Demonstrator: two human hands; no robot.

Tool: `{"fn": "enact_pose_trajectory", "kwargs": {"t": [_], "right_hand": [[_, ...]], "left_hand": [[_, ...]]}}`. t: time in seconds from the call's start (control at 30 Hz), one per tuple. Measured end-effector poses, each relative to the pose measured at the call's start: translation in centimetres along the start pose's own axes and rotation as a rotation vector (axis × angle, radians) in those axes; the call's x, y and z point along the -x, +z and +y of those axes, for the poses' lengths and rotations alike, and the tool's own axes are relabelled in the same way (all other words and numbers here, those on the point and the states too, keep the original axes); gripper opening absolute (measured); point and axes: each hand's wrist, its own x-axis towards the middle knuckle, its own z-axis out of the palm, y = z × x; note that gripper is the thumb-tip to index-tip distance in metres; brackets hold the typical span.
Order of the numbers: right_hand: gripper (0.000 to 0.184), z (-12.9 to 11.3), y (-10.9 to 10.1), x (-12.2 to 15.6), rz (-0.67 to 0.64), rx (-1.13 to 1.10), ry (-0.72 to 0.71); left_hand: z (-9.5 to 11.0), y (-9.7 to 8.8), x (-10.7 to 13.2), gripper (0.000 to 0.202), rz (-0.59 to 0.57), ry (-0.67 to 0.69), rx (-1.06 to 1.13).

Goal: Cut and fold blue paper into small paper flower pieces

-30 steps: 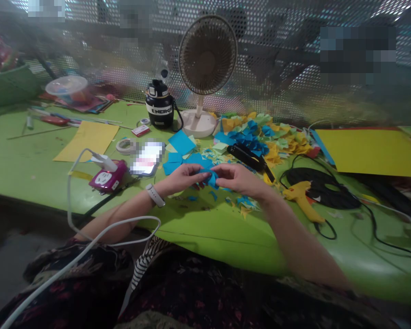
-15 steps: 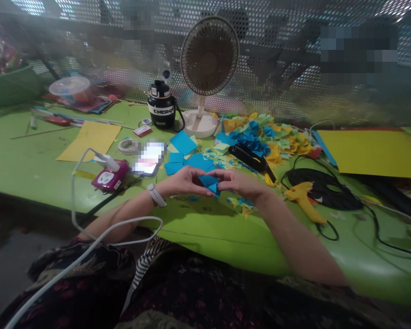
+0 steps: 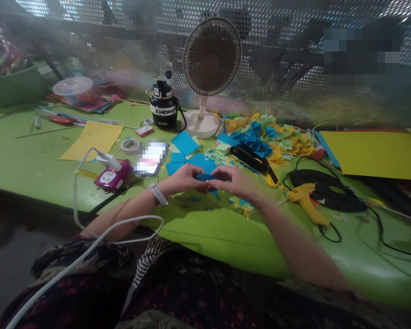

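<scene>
Between my two hands is a small folded piece of blue paper [image 3: 205, 177], held just above the near part of the green table [image 3: 178, 224]. My left hand [image 3: 185, 179], with a white watch [image 3: 158, 194] at its wrist, pinches the paper from the left. From the right, my right hand [image 3: 233, 183] closes its thumb and fingers on it. The fingers cover part of the paper. Just beyond my hands lie blue paper squares [image 3: 185, 143] and small paper scraps [image 3: 222, 160].
A pile of folded blue, yellow and green paper [image 3: 256, 137] lies behind a black pouch [image 3: 248, 157]. At right is a yellow glue gun [image 3: 306, 201]; at left, a phone [image 3: 151, 157] and a purple power adapter [image 3: 113, 176]. A fan [image 3: 212, 59] and a black bottle [image 3: 163, 107] stand behind.
The blue paper has been turned from an upright slant to nearly flat, showing less of itself. My right fingers have shifted along it. The whole view has moved slightly.
</scene>
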Motion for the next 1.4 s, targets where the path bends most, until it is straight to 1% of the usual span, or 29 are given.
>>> {"fn": "enact_pose_trajectory", "kwargs": {"t": [0.07,0.17,0.23,0.3,0.43,0.53,0.67,0.73,0.87,0.93,1.0,1.1,1.2,1.33,1.4], "right_hand": [[0.030,0.3,0.6,-0.1,0.084,0.146,-0.103],[0.032,0.8,1.3,-0.2,0.118,0.279,-0.242],[0.032,1.0,1.4,-0.3,0.126,0.332,-0.294],[0.034,1.1,1.3,-0.3,0.135,0.325,-0.309],[0.042,0.8,0.3,-0.3,0.055,0.138,-0.221],[0.041,0.6,-0.4,-0.4,0.022,0.024,-0.155],[0.036,0.7,-0.3,-0.5,0.044,-0.126,-0.117],[0.034,0.8,0.1,-0.6,0.056,-0.154,-0.100],[0.031,0.9,1.1,-0.7,0.189,-0.155,-0.082],[0.029,0.9,1.5,-0.7,0.224,-0.149,-0.088],[0.028,1.0,1.7,-0.8,0.227,-0.144,-0.093],[0.028,1.3,2.0,-0.9,0.237,-0.146,-0.085],[0.026,1.3,2.1,-0.9,0.239,-0.146,-0.055],[0.022,1.1,2.0,-0.8,0.248,-0.220,-0.012],[0.022,1.1,1.8,-0.8,0.283,-0.275,-0.009]], "left_hand": [[-0.1,0.0,-0.1,0.033,0.011,-0.012,0.017],[-0.2,0.0,-0.2,0.033,-0.007,-0.003,0.040],[-0.2,0.0,-0.2,0.031,-0.038,0.009,0.045],[-0.1,-0.2,-0.2,0.030,-0.074,0.019,0.047],[0.1,-0.8,-0.3,0.032,-0.112,0.032,0.056],[0.3,-1.3,-0.4,0.032,-0.108,0.085,0.075],[0.3,-1.7,-0.6,0.035,-0.001,0.175,0.158],[0.2,-1.7,-0.6,0.039,0.041,0.197,0.171],[-0.3,-1.3,-0.7,0.057,0.080,0.297,0.078],[-0.6,-1.1,-0.7,0.064,0.096,0.353,0.015],[-0.8,-0.9,-0.8,0.061,0.093,0.377,-0.012],[-1.0,-0.8,-0.9,0.047,0.071,0.373,0.018],[-1.0,-0.7,-0.9,0.037,0.084,0.369,0.039],[-1.1,-0.7,-1.0,0.029,0.116,0.375,0.001],[-1.1,-0.7,-1.0,0.028,0.135,0.365,-0.003]]}}
